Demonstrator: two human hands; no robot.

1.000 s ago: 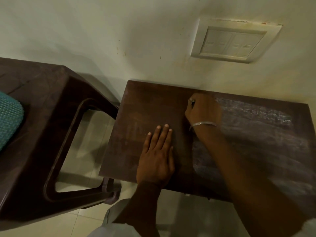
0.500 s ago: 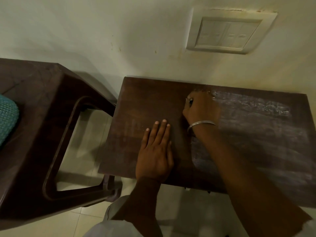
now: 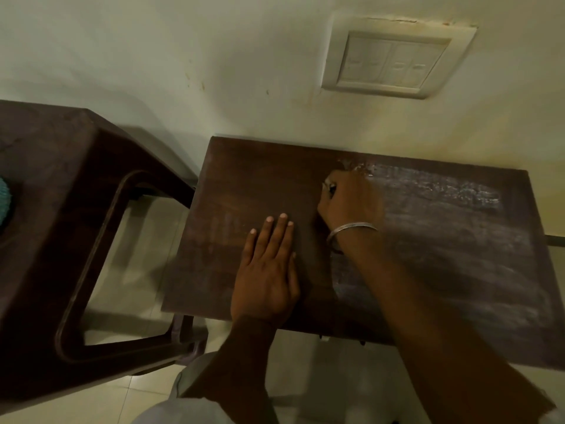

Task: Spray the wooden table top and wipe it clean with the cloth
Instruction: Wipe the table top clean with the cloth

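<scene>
Left hand (image 3: pixel 266 270) lies flat, palm down, fingers straight and together, on the dark left half of the wooden table top (image 3: pixel 260 179). My read is that it braces the small table so it won't shift during the scrubbing.

Right hand (image 3: pixel 348 203) sits further back near the wall-side edge, knuckles up and fingers curled under into a fist. I can't tell whether the cloth is bunched inside, since no cloth shows. There is a small pale glint by the thumb, and I can't say what it is. A thin metal bangle (image 3: pixel 351 229) sits on that wrist.

The table top is rectangular dark brown wood with faint grain, its back edge against the cream wall (image 3: pixel 153 56). The right half carries a whitish streaky film (image 3: pixel 443 209) with foamy flecks just beyond the fist; the left half looks darker and plainer. I judge the wiping part-done, with the boundary running about where the fist is. No spray bottle is in view.

Just beside the table on the left is a glossy dark brown moulded plastic chair (image 3: pixel 61 209) with a rounded cut-out, and something teal and knitted (image 3: pixel 4 203) at the frame edge. An off-white switch plate (image 3: pixel 394 61) is on the wall, and pale floor tiles (image 3: pixel 137 255) lie below.
</scene>
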